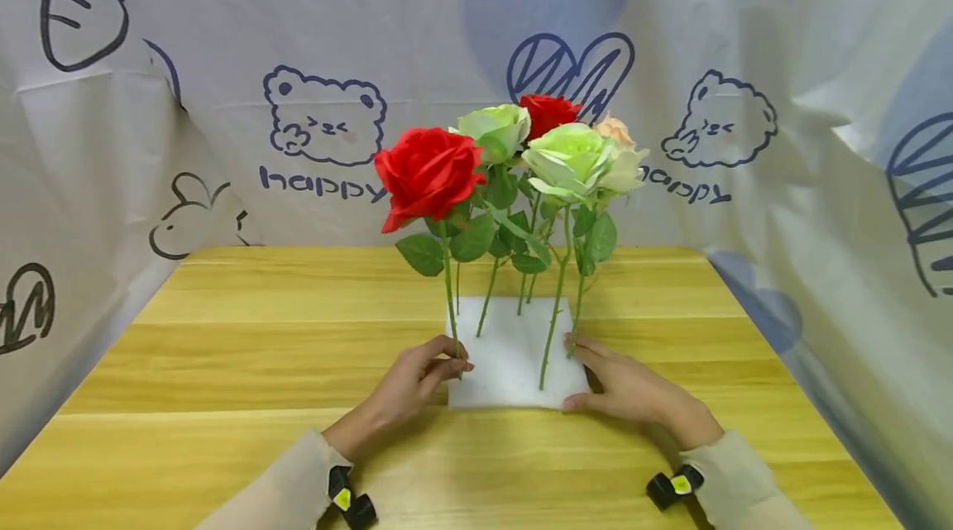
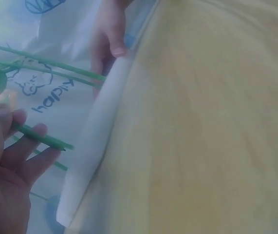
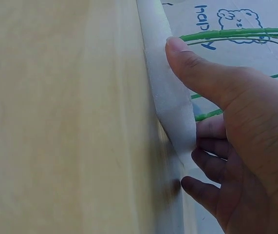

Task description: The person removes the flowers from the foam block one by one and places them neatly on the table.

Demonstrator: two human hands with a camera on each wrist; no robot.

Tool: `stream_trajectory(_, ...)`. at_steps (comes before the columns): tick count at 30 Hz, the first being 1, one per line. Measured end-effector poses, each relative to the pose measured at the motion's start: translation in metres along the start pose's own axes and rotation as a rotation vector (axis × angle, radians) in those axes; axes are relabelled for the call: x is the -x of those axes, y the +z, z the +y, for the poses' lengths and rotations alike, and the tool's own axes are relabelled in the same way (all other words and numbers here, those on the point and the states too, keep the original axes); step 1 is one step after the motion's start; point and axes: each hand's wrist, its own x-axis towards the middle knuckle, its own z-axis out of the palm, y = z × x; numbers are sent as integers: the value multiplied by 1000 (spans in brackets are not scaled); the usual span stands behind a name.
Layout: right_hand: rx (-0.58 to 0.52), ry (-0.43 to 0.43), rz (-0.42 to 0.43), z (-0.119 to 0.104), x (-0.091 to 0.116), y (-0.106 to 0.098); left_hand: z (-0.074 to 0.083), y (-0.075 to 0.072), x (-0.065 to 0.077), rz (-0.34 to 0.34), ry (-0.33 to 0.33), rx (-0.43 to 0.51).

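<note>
A white foam block [image 1: 499, 388] lies on the wooden table, with several artificial roses standing in it. At its left edge my left hand [image 1: 409, 385] pinches the lower stem of a red rose [image 1: 430, 179]; in the left wrist view that green stem [image 2: 51, 141] crosses the fingers, its end close to the foam. My right hand [image 1: 633, 388] grips the block's front right corner, thumb [image 3: 197, 68] at the front and fingers along the side. Two pale green roses [image 1: 569, 159], another red rose [image 1: 549, 112] and a peach rose [image 1: 614, 130] stand behind, partly overlapping.
The wooden table [image 1: 223, 365] extends around the block to both sides. A pale curtain [image 1: 417, 9] with line drawings hangs behind and along the sides. Green leaves [image 1: 420, 255] hide parts of the rear stems.
</note>
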Motion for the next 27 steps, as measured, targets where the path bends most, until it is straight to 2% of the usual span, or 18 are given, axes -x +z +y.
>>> stream_trajectory(4, 4, -4, -2, 0, -1, 0, 6, -7, 3, 58, -25, -19)
stream_trajectory(11, 0, -3, 9, -1, -1, -1, 13, -24, 8, 123, -10, -83)
stream_trajectory(18, -3, -3, 13, -2, 0, -1, 24, -40, 11, 182, -56, -143)
stream_trajectory(24, 9, -8, 24, -1, -1, -2, 26, -46, 19, 174, -110, -132)
stream_trajectory(27, 7, -16, 25, -1, -2, 0, 26, -46, 26, 163, -113, -132)
